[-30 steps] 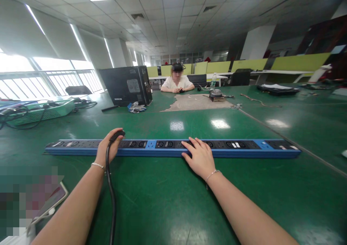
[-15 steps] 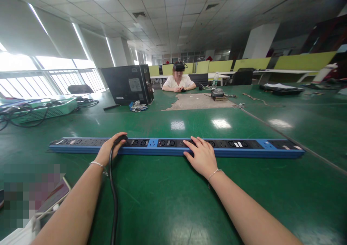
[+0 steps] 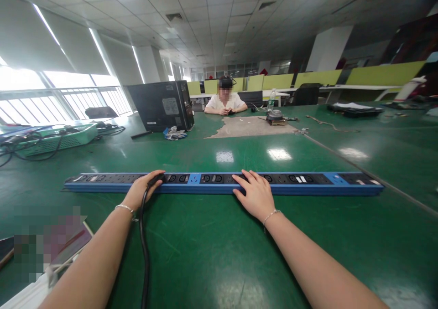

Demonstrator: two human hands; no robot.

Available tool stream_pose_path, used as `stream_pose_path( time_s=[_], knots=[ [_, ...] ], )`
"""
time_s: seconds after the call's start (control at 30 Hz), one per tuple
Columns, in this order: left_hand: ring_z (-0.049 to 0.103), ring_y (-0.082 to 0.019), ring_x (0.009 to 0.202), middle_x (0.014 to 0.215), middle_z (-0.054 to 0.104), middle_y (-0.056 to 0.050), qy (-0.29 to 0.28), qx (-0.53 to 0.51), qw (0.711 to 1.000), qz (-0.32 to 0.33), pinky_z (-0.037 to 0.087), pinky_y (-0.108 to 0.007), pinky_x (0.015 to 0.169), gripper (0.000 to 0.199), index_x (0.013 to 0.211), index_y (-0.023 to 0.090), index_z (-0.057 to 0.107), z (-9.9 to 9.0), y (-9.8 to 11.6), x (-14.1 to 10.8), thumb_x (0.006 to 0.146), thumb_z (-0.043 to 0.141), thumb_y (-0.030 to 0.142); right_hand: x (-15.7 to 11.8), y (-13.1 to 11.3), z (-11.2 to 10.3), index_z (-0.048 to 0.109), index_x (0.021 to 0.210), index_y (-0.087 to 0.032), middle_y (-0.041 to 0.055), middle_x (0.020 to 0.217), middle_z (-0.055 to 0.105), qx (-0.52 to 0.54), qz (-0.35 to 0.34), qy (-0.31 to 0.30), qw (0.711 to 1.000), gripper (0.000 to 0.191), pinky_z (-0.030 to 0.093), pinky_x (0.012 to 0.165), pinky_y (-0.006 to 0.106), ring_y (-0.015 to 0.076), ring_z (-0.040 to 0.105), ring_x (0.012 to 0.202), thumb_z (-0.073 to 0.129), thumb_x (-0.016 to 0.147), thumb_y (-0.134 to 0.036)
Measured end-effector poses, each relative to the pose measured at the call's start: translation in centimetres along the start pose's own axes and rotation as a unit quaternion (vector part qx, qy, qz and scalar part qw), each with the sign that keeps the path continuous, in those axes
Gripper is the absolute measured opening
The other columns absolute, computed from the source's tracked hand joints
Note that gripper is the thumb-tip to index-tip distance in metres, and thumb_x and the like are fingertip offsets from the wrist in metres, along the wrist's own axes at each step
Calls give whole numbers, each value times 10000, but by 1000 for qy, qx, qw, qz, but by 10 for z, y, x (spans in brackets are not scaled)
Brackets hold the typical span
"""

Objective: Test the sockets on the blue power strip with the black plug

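Note:
A long blue-and-black power strip [image 3: 205,189] with rows of sockets lies crosswise on the green table. My left hand [image 3: 140,191] is closed round a black power plug [image 3: 155,179] at the strip's left half; whether its pins sit in a socket is hidden. From the plug a thick black cable [image 3: 145,249] runs down towards me. Right of the middle, my right hand [image 3: 255,194] rests on the strip with its fingers spread, the thumb against the front side, and it covers some sockets.
Beyond the strip stand a black computer case [image 3: 159,106] and a pair of gloves [image 3: 175,133]. A green basket [image 3: 65,140] of cables is at left. Across the table [image 3: 191,245] sits a person [image 3: 226,101]. A bottle [image 3: 272,100] and a round metal device [image 3: 274,115] are nearby.
My left hand and the plug have shifted slightly to the right along the strip. My right hand stays in nearly the same place on it.

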State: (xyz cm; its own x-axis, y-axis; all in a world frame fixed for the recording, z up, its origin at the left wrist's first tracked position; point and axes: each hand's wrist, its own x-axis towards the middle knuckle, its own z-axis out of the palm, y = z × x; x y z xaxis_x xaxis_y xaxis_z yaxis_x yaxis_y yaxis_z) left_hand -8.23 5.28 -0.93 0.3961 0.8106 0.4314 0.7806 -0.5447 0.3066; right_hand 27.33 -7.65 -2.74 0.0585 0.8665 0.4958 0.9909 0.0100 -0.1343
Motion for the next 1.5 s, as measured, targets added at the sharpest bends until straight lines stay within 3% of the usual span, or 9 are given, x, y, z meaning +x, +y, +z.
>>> stream_pose_path(
  time_s=[0.23, 0.57, 0.63, 0.77, 0.8, 0.87, 1.07, 1.23, 1.5],
  knots=[
    [641, -230, 919, 1045, 677, -59, 0, 28, 999, -38, 486, -333, 823, 462, 1145, 244, 562, 0, 0, 2, 796, 406, 503, 0, 0, 0, 538, 1208, -370, 23, 1328, 481, 0, -1, -1, 1000, 390, 271, 989, 406, 241, 371, 1231, 506, 823, -419],
    [629, -221, 890, 985, 676, -67, 17, -13, 1000, -13, 471, -328, 834, 422, 1075, 212, 565, 5, -1, 2, 781, 431, 483, -1, 1, -1, 531, 1212, -376, 18, 1330, 481, -2, -7, -1, 1000, 385, 277, 984, 405, 234, 374, 1227, 499, 831, -419],
    [618, -225, 906, 998, 666, -72, 62, -38, 997, -29, 466, -345, 849, 402, 1056, 207, 567, 1, 0, 2, 780, 445, 472, -1, 1, -1, 529, 1214, -376, 16, 1329, 481, -3, -6, 0, 1000, 385, 277, 983, 404, 233, 371, 1229, 493, 834, -422],
    [580, -226, 986, 1098, 626, -76, 238, -82, 962, -105, 441, -388, 900, 400, 1114, 214, 524, -13, 15, 5, 813, 430, 460, -1, 1, 0, 529, 1215, -377, 14, 1332, 478, -3, -5, -1, 1000, 381, 272, 984, 409, 235, 364, 1232, 489, 837, -413],
    [577, -224, 997, 1105, 627, -70, 232, -93, 963, -101, 434, -391, 911, 405, 1125, 219, 518, -14, 23, 6, 811, 439, 462, -1, 1, 0, 529, 1214, -376, 15, 1332, 478, -3, -5, -1, 1000, 381, 271, 985, 410, 235, 364, 1231, 491, 837, -411],
    [584, -223, 1000, 1092, 639, -62, 154, -110, 980, -68, 439, -381, 908, 411, 1116, 221, 527, -12, 41, 10, 799, 459, 472, 0, 1, 0, 531, 1212, -377, 15, 1331, 479, -2, -4, 0, 1000, 382, 272, 985, 409, 235, 365, 1230, 498, 833, -411],
    [600, -207, 977, 1097, 635, -70, 25, -130, 991, 8, 457, -346, 887, 416, 1140, 204, 529, 27, 88, 23, 826, 431, 459, -1, 0, 0, 533, 1208, -376, 20, 1324, 482, 2, -4, 6, 1000, 382, 277, 983, 408, 234, 367, 1229, 504, 830, -413],
    [597, -203, 995, 1103, 639, -55, 5, -105, 994, 32, 450, -349, 902, 369, 1145, 232, 531, 44, 92, 26, 836, 433, 410, 0, -1, 0, 530, 1209, -380, 13, 1330, 478, 0, -1, -1, 1000, 387, 275, 980, 409, 232, 363, 1228, 516, 823, -402],
    [596, -198, 1002, 1114, 642, -46, 15, -46, 998, 50, 441, -342, 896, 339, 1130, 245, 545, 44, 102, 19, 849, 423, 389, 0, -1, 1, 543, 1196, -376, 11, 1325, 483, 10, 3, 5, 1000, 382, 278, 980, 413, 235, 368, 1228, 522, 815, -398]
  ],
)
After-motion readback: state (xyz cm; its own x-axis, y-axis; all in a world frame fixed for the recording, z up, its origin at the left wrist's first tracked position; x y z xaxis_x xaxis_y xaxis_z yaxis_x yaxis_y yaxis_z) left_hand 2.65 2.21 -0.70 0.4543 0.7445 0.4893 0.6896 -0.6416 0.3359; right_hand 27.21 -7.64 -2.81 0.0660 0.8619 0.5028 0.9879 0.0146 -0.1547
